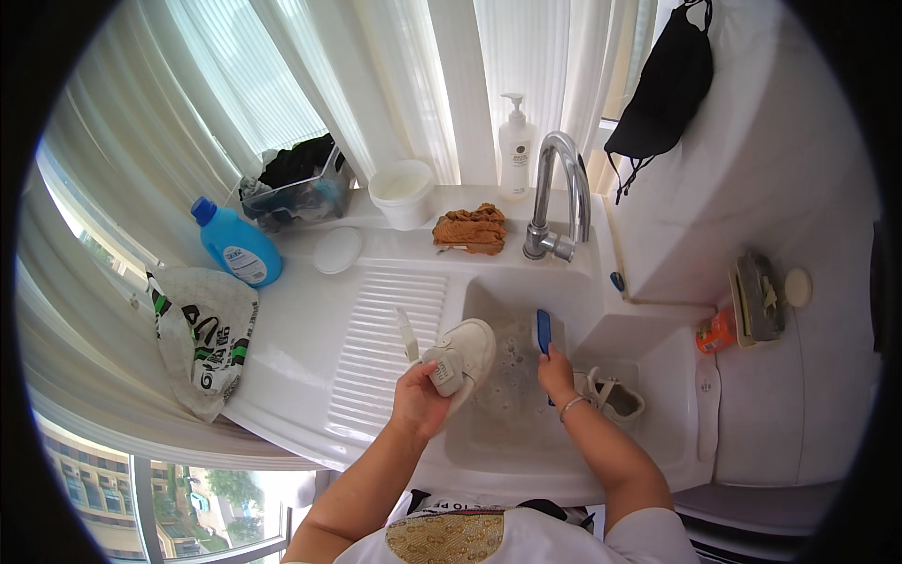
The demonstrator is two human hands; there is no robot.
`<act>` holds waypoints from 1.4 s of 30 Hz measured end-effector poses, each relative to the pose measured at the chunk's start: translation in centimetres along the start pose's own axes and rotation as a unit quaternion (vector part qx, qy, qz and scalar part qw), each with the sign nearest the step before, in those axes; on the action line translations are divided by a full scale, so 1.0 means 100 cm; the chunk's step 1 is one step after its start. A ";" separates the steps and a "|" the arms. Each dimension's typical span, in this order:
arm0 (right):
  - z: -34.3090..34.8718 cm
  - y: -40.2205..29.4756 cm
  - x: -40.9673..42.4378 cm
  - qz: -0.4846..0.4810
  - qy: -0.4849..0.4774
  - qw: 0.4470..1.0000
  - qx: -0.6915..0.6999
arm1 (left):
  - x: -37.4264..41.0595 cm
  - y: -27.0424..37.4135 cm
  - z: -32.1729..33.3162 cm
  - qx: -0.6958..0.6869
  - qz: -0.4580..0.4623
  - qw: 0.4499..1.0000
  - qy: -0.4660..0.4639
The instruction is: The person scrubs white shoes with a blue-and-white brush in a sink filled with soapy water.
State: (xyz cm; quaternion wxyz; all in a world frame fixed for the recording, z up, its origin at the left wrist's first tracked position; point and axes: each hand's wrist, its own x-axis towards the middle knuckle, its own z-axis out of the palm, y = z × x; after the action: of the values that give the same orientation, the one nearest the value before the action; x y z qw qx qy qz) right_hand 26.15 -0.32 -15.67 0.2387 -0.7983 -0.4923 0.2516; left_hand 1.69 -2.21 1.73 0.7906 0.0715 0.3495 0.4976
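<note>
My left hand (421, 400) grips a white shoe (473, 345) by its tongue and opened strap, over the left rim of the sink basin. In my right hand (558, 377) is a blue-handled scrub brush (543, 330), held above the basin's right side. Cloudy water with some bubbles (511, 395) lies in the basin below both hands. A second white shoe (620, 400) rests in the smaller right basin, partly hidden by my right wrist.
A chrome faucet (557, 197) stands behind the basin, beside a brown cloth (470, 230) and a pump bottle (516, 151). Leftward are a white tub (402, 194), a round lid (337, 250), a blue detergent bottle (239, 247) and a plastic bag (204, 338). The ribbed washboard (387, 338) adjoins the basin.
</note>
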 end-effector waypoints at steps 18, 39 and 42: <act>-0.086 -0.075 -0.111 -0.267 -0.070 0.943 0.187 | 0.001 0.005 -0.007 0.010 -0.044 0.999 0.004; -0.076 -0.101 -0.120 -0.270 -0.133 0.944 0.136 | 0.013 0.006 -0.025 0.099 -0.002 0.986 -0.131; -0.067 -0.109 -0.120 -0.254 -0.146 0.933 0.208 | 0.009 -0.005 -0.019 0.203 0.052 0.972 -0.109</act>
State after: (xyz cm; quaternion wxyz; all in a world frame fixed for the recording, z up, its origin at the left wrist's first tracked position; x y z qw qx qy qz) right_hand 18.53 -7.75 -1.72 0.3811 -0.5334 -0.6446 0.3933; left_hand 1.11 -2.13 -0.30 0.7661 0.3018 0.3510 0.4459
